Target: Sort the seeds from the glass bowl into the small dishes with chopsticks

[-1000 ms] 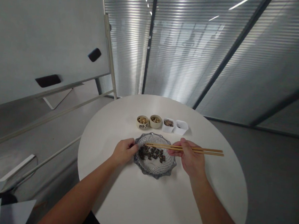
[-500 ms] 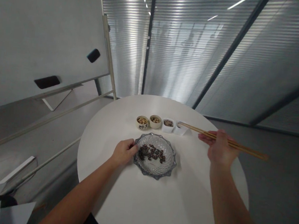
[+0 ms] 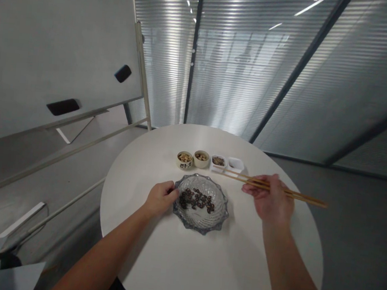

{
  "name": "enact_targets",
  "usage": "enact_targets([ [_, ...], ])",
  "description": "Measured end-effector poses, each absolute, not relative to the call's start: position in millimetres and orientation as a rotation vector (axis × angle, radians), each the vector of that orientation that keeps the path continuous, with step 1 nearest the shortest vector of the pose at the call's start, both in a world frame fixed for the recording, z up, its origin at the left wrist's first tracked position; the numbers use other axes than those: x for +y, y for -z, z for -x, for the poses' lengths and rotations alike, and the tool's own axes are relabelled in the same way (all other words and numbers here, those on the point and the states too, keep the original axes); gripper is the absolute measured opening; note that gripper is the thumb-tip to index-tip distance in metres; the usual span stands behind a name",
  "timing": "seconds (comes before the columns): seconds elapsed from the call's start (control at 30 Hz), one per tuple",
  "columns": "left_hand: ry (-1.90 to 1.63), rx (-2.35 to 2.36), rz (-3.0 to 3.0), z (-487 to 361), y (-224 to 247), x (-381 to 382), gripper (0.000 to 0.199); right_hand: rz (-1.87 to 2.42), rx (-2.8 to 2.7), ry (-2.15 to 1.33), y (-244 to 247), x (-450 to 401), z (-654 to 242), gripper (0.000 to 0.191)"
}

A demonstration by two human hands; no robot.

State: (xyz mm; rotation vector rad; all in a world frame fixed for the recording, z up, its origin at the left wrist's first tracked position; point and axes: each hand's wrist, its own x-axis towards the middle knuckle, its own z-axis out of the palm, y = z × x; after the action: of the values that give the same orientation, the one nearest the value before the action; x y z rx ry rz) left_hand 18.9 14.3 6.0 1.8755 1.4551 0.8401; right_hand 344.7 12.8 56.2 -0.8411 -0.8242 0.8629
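Observation:
My left hand [image 3: 162, 198] is closed on the left rim of a scalloped glass bowl [image 3: 220, 219]. Dark brown seeds or beans [image 3: 197, 199] lie in the bowl. A pair of wooden chopsticks [image 3: 297, 195] is held in my right hand [image 3: 272, 199], pointing left. Their tips are slightly apart, at the far side of the bowl and close in front of a white dish [image 3: 217, 169] of small brownish bits. I cannot make out anything between the tips. Right of that dish, a second white dish [image 3: 237, 163] has a small dark speck in it.
Two cream bowls of nut-like pieces, one with black lettering [image 3: 184, 166] and one plain [image 3: 200, 163], stand left of the white dishes. All rest on a round white table [image 3: 183, 266]. A whiteboard [image 3: 70, 39] stands at left, and a ribbed glass wall [image 3: 226, 84] rises behind.
My right hand has moved left with the chopsticks. Their tips have left the right white dish and are nearer the bowl's far rim. My left hand has stayed on the bowl.

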Motion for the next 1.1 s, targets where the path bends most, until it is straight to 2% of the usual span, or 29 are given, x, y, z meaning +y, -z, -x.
enact_targets([
  [0.27, -0.851, 1.473, -1.875, -19.2, -2.7, 15.1, 0.03, 1.051, -1.049, -1.162, -47.7, -11.0, -296.4, 0.047],
  [1.1, -0.856, 1.462, -1.864, -18.8, -3.2, 14.6, 0.03, 1.157, -1.049, -1.192, -41.4, -9.5, -288.1, 0.05],
])
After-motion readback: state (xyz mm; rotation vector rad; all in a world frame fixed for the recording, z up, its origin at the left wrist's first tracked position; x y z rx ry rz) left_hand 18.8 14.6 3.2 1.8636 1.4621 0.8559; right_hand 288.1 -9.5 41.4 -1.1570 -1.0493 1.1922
